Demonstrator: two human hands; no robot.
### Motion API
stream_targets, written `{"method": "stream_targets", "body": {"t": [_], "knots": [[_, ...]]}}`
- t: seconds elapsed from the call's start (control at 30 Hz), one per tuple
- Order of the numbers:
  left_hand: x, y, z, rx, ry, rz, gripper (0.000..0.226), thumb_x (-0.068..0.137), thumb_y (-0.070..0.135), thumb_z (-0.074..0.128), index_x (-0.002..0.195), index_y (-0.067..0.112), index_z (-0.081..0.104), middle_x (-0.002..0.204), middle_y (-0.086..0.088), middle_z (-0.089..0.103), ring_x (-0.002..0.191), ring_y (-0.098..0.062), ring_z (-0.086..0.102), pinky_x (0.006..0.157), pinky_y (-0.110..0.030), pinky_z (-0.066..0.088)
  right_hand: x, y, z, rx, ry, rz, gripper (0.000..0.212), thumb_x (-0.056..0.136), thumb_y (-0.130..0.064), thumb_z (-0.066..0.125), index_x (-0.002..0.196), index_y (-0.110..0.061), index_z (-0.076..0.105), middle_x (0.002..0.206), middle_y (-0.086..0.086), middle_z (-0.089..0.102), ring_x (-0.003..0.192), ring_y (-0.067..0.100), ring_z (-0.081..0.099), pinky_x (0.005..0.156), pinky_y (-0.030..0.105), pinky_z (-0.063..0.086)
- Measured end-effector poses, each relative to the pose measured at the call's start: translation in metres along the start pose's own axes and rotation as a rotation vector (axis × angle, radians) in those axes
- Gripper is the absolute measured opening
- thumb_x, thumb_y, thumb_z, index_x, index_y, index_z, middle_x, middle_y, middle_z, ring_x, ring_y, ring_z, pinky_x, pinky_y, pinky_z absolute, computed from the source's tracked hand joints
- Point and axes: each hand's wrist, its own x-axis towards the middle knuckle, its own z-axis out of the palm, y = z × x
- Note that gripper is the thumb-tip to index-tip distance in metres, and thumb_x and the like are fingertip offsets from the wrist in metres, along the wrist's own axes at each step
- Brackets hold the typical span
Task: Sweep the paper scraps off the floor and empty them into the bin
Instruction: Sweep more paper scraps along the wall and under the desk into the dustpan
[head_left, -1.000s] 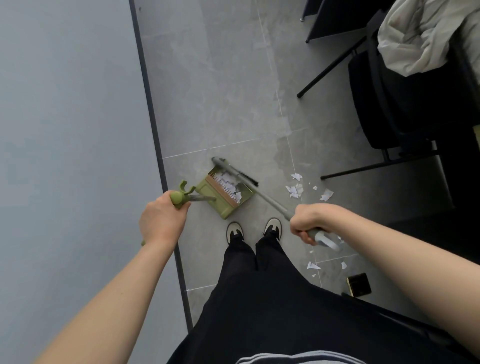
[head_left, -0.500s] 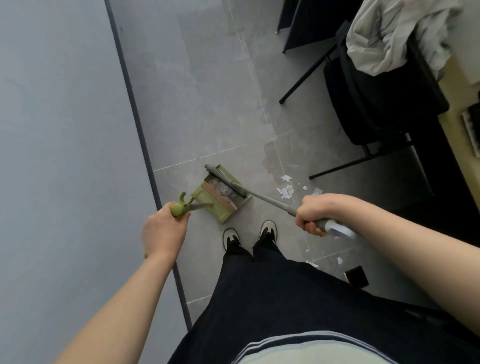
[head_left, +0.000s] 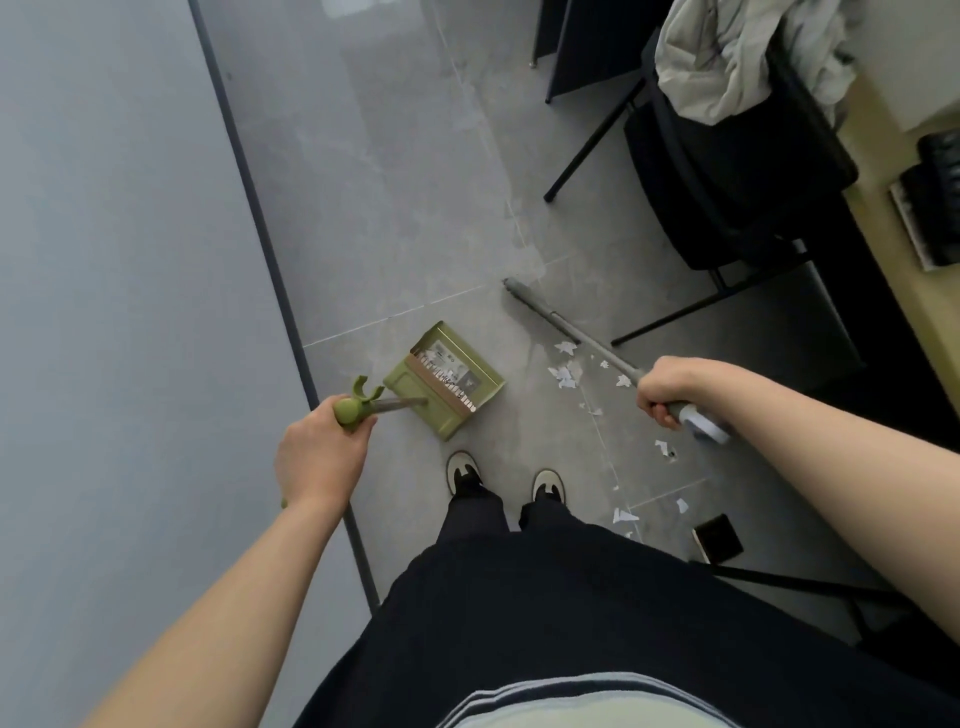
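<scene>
The fingers of the left hand (head_left: 318, 457) were curled round the green grip of the dustpan handle (head_left: 358, 408), thumb side up; the fingers of the right hand (head_left: 670, 387) were wrapped round the grey broom handle (head_left: 587, 340), near its pale end cap; the green dustpan (head_left: 444, 382) sat on the grey tiled floor (head_left: 395, 208) just ahead of the person's left shoe (head_left: 463, 470), its open mouth facing away and to the right, with some paper bits already inside; the broom's far end lay well apart from the pan, up and to the right of it; the paper scraps (head_left: 566, 371) lay scattered on the floor between the pan and the broom shaft, with more pieces trailing back past the right shoe (head_left: 548, 483) toward a small dark square object (head_left: 718, 538); on the left a pale grey wall (head_left: 104, 260) met the floor along a dark skirting strip (head_left: 270, 260), close beside the left hand and the pan; to the right stood a black chair (head_left: 727, 171) draped with light cloth (head_left: 727, 67), its thin legs reaching onto the tiles near the scraps; a yellowish worktop (head_left: 883, 218) ran along the far right edge; the widest bare stretch of tile lay ahead, between wall and chair.
</scene>
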Motion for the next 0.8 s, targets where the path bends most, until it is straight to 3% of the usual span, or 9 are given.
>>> {"method": "stream_targets", "body": {"t": [0.13, 0.37, 0.47, 0.6, 0.8], "knots": [[-0.019, 0.013, 0.005, 0.04, 0.007, -0.029, 0.03, 0.09, 0.044, 0.066, 0.103, 0.017, 0.07, 0.071, 0.0, 0.054, 0.067, -0.024, 0.046, 0.054, -0.029, 0.031, 0.014, 0.019, -0.013, -0.025, 0.022, 0.023, 0.021, 0.083, 0.009, 0.031, 0.072, 0.001, 0.047, 0.038, 0.005, 0.04, 0.022, 0.016, 0.032, 0.037, 0.013, 0.036], [-0.054, 0.028, 0.018, 0.111, 0.032, -0.097, 0.03, 0.09, 0.045, 0.066, 0.104, 0.019, 0.071, 0.085, -0.013, 0.069, 0.07, -0.027, 0.045, 0.058, -0.034, 0.036, 0.041, 0.066, -0.025, -0.002, -0.02, 0.079, 0.014, 0.083, 0.005, 0.032, 0.087, -0.001, 0.044, 0.045, 0.004, 0.039, 0.034, 0.014, 0.033, 0.045, 0.016, 0.034], [-0.07, 0.032, 0.026, 0.132, 0.039, -0.13, 0.032, 0.09, 0.046, 0.065, 0.105, 0.019, 0.07, 0.087, -0.014, 0.069, 0.071, -0.028, 0.045, 0.059, -0.034, 0.037, 0.048, 0.089, -0.023, 0.033, -0.085, 0.097, 0.016, 0.085, 0.003, 0.031, 0.094, -0.004, 0.043, 0.045, 0.003, 0.04, 0.028, 0.012, 0.032, 0.038, 0.013, 0.034], [-0.093, 0.04, 0.035, 0.149, 0.057, -0.141, 0.036, 0.09, 0.048, 0.064, 0.104, 0.015, 0.07, 0.085, -0.016, 0.067, 0.07, -0.029, 0.044, 0.058, -0.035, 0.036, 0.051, 0.122, -0.015, -0.094, -0.136, 0.092, 0.022, 0.081, 0.007, 0.03, 0.097, 0.0, 0.044, 0.054, 0.01, 0.046, 0.034, 0.014, 0.036, 0.042, 0.02, 0.039], [-0.124, 0.053, 0.042, 0.164, 0.064, -0.101, 0.034, 0.091, 0.046, 0.063, 0.101, 0.014, 0.07, 0.079, -0.014, 0.064, 0.068, -0.029, 0.044, 0.055, -0.032, 0.033, 0.03, 0.168, 0.0, -0.309, -0.199, 0.057, 0.034, 0.079, 0.005, 0.029, 0.107, 0.004, 0.046, 0.047, 0.008, 0.043, 0.044, 0.019, 0.038, 0.05, 0.029, 0.038]]}}
